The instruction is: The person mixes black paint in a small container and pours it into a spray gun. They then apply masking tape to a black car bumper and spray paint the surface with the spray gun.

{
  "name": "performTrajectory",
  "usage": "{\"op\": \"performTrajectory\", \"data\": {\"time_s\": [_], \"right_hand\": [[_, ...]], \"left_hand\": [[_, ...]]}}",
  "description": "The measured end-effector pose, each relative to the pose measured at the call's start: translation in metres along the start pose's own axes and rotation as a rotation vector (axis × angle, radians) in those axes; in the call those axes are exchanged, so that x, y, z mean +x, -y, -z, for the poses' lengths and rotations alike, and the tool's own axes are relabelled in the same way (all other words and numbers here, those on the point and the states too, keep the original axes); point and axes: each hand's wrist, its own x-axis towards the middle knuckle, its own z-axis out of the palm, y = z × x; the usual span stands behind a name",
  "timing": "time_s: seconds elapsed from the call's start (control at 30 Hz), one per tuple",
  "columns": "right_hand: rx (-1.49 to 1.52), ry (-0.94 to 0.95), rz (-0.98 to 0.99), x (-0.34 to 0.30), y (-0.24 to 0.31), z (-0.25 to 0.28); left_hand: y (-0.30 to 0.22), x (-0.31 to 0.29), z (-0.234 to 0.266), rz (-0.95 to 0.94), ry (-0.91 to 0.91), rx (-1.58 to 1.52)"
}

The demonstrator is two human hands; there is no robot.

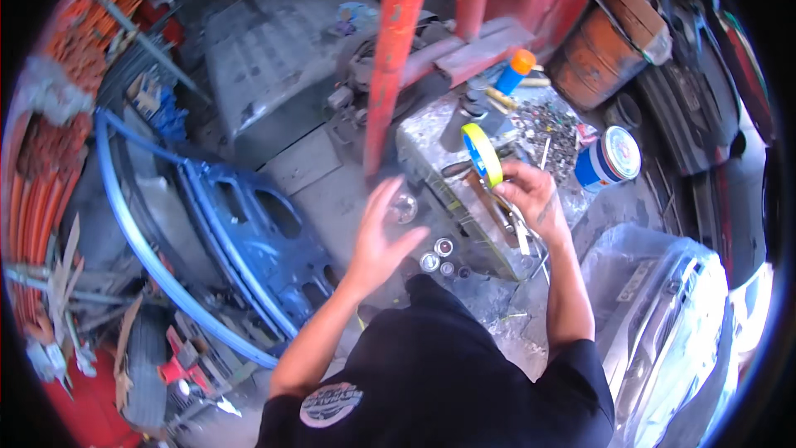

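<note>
Space at the left is being filled by a blue metal vehicle-door shell with cut-out openings [257, 247]. Farther right, a bare left hand [377, 236] is being held in mid-air, its fingers and thumb spread wide apart. Behind it, a scuffed orange-red metal post [394, 41] is being seen upright. Small round silvery tins [429, 262] are being kept close together beside a grimy pale block-shaped table [420, 134]. Over this table, a yellow-green ring-shaped roll with a blue inner side [492, 159] is being gripped at its lower edge by the thumb and fingers of a bare right hand [529, 195]. Rightmost, a blue-and-white cylindrical can [595, 168] and a clear plastic sheet [663, 323] are being seen.
</note>
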Motion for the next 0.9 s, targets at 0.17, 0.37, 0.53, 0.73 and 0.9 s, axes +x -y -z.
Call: {"op": "performTrajectory", "data": {"time_s": [0.17, 0.37, 0.53, 0.73, 0.9], "right_hand": [[-0.057, 0.18, 0.309, -0.036, 0.066, -0.084], [-0.01, 0.292, 0.335, -0.052, 0.104, -0.152], [0.146, 0.39, 0.189, -0.06, 0.104, -0.182], [0.202, 0.425, 0.146, -0.068, 0.119, -0.2], [0.216, 0.479, 0.222, -0.073, 0.124, -0.213]], "left_hand": [[-0.043, 0.005, 0.008, -0.182, -0.047, -0.283], [-0.032, -0.045, 0.048, 0.072, -0.247, -0.775], [-0.025, -0.073, 0.077, 0.393, -0.239, -1.182], [-0.054, -0.105, 0.068, 0.074, -0.53, -0.53], [-0.052, -0.124, 0.085, 0.136, -0.491, -0.593]]}}
